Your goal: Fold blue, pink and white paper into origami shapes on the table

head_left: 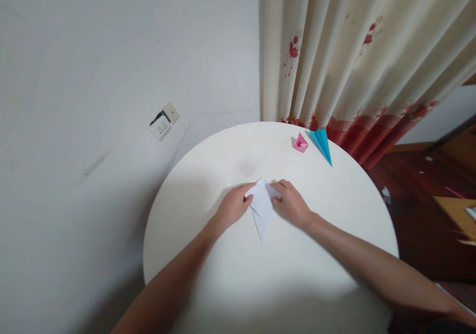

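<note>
A folded sheet of white paper (260, 200) lies on the round white table (208, 165), its long point directed towards me. On its left side, my left hand (235, 204) grips the edge between thumb and fingers. From the right, my right hand (291, 201) pinches a flap of the same paper. The paper's upper part is wider, with a peak between my hands and layered folds. My fingertips cover parts of both side edges.
Near the table's far right edge sit a pink folded-paper piece (300, 143) and a blue paper plane (323, 145). A curtain (334, 51) hangs behind them. The wall on the left carries a socket (161, 127).
</note>
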The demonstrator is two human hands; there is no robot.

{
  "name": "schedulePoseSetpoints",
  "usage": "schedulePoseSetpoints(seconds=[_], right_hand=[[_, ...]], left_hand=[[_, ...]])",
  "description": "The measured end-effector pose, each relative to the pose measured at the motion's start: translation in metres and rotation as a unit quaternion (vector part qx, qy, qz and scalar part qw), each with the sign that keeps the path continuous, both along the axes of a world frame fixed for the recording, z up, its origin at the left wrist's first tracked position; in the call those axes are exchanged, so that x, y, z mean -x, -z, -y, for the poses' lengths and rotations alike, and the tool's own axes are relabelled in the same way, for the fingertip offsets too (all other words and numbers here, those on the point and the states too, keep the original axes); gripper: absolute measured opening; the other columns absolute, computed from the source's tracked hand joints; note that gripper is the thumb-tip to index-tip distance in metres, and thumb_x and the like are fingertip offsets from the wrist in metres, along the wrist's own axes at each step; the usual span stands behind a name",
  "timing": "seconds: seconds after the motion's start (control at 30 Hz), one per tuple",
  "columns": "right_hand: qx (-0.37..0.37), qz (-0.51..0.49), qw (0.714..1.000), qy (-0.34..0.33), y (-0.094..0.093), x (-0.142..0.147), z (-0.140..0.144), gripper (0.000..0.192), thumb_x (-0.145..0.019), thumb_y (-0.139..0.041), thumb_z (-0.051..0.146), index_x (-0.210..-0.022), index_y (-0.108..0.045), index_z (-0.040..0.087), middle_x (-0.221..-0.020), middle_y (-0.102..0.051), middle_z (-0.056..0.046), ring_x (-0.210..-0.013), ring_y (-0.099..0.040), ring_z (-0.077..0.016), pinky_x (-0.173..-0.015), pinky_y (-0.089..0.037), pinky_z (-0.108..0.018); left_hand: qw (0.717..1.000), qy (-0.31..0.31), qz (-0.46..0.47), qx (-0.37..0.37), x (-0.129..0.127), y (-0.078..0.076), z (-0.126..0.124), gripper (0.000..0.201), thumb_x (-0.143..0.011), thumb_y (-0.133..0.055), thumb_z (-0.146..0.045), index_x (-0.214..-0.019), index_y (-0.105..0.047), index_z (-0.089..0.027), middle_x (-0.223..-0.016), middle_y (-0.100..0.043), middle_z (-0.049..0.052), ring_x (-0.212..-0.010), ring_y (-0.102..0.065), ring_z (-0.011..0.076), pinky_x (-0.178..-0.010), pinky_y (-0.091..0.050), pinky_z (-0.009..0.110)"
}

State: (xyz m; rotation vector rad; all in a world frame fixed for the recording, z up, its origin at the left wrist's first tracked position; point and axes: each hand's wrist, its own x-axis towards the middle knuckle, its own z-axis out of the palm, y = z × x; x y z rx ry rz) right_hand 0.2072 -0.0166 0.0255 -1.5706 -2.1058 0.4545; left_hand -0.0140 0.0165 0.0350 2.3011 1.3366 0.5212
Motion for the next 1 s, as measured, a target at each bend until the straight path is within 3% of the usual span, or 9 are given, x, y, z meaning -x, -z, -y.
schedulePoseSetpoints(seconds=[0.1,0.3,0.73,1.0], right_hand=[[0.011,-0.001,1.000,0.008,0.002,-0.002,-0.003,0.033,-0.088,-0.059,0.017,-0.121,-0.064,0.018,-0.108,-0.063,-0.010,-0.104,-0.056,-0.0249,-0.092,-0.045,-0.033],[0.010,-0.016,1.000,0.009,0.004,-0.005,-0.003,0.028,-0.090,-0.063,0.019,-0.118,-0.065,0.019,-0.106,-0.063,-0.008,-0.102,-0.056,-0.0234,-0.089,-0.044,-0.030],[-0.009,-0.062,0.998,0.016,0.015,-0.006,-0.006,0.017,-0.083,-0.071,0.015,-0.099,-0.066,0.019,-0.101,-0.064,-0.007,-0.096,-0.055,-0.0227,-0.084,-0.043,-0.032],[0.004,-0.012,0.999,0.037,0.009,-0.003,-0.003,0.013,-0.086,-0.071,0.022,-0.098,-0.069,0.018,-0.093,-0.065,-0.007,-0.091,-0.055,-0.0234,-0.078,-0.041,-0.031]], left_hand=[[1.000,0.000,-0.008,-0.011,0.003,0.000,-0.002,0.034,-0.092,-0.056,-0.020,-0.124,-0.066,-0.020,-0.109,-0.069,0.006,-0.089,-0.066,0.0189,-0.089,-0.051,0.031],[1.000,0.000,0.015,0.001,0.009,-0.001,-0.008,0.037,-0.088,-0.064,-0.017,-0.124,-0.066,-0.022,-0.101,-0.064,0.005,-0.086,-0.063,0.0181,-0.082,-0.049,0.029],[0.998,-0.009,0.057,0.025,0.014,0.008,-0.013,0.024,-0.078,-0.073,-0.011,-0.100,-0.071,-0.020,-0.098,-0.063,0.002,-0.072,-0.059,0.0133,-0.075,-0.049,0.027],[0.998,-0.005,0.053,0.027,0.013,0.005,-0.014,0.023,-0.080,-0.072,-0.015,-0.102,-0.071,-0.020,-0.100,-0.064,0.002,-0.072,-0.059,0.0135,-0.076,-0.048,0.028]])
